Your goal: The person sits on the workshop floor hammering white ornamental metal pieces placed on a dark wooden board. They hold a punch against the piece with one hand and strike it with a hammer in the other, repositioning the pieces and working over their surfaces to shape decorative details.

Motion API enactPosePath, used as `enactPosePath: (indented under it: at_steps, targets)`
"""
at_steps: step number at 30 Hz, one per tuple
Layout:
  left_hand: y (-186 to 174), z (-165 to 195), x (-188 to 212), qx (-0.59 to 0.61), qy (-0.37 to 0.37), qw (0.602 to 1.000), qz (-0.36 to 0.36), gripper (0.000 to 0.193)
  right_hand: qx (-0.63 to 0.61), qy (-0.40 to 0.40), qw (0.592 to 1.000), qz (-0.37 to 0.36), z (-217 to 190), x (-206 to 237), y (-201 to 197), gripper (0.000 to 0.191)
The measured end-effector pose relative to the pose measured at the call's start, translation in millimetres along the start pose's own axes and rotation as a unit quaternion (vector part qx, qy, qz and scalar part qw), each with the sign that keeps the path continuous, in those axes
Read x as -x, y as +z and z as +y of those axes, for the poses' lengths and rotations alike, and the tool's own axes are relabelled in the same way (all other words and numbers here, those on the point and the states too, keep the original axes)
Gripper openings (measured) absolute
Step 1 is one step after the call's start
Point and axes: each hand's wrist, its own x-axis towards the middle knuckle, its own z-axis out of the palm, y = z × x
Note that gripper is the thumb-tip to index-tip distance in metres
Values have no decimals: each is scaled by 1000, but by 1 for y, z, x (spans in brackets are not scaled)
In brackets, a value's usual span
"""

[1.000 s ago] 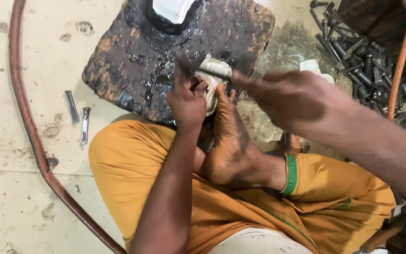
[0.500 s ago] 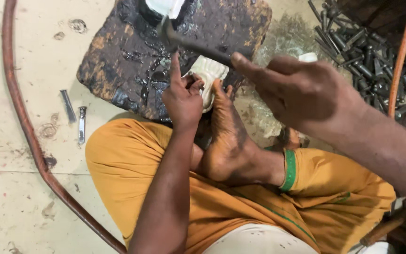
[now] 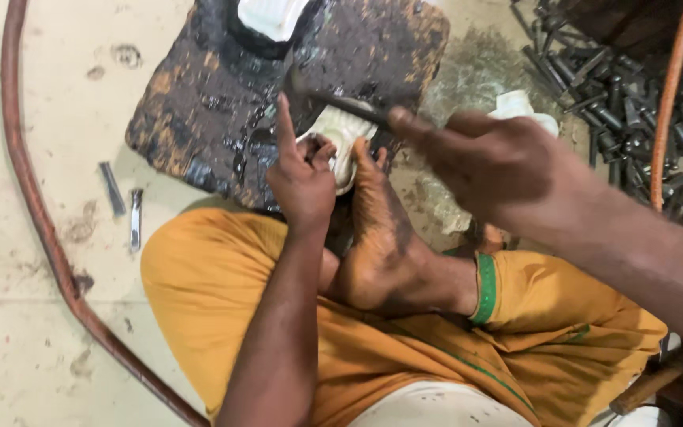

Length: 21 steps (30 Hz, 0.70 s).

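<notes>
On the oily dark block (image 3: 199, 119) | pale ribbed part (image 3: 341, 138) pinned by my foot (image 3: 381, 229) | left hand (image 3: 303, 180) pinches its edge, index raised | right hand (image 3: 507, 170) fisted on dark rod tool (image 3: 349, 107) | I judge: keep strokes short, fingers clear of the tip.

A small pale, ribbed metal part (image 3: 341, 138) is seen lying flat at the near edge of a dark, oil-stained block (image 3: 199, 119). Its surface is whitish-grey and grooved, and its near half is hidden behind fingers and a bare foot, by which it is pressed against that near edge. A dark, slender metal tool (image 3: 349, 107) is held slanting across the far end of the part, over the block's top; whether the two are touching cannot be told. Its handle end is covered, and only the thin dark shaft is shown.
</notes>
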Motion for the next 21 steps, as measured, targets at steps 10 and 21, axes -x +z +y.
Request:
enactPosePath:
  at_steps: [10, 21]
  targets:
    - [4, -1, 0, -58, 50, 997, -4, 87, -78, 146, 972, -165, -12, -6, -8, 65]
    - [14, -10, -10, 8, -11, 1000, -20, 83, -4, 80, 994, -78, -20, -16, -27, 60]
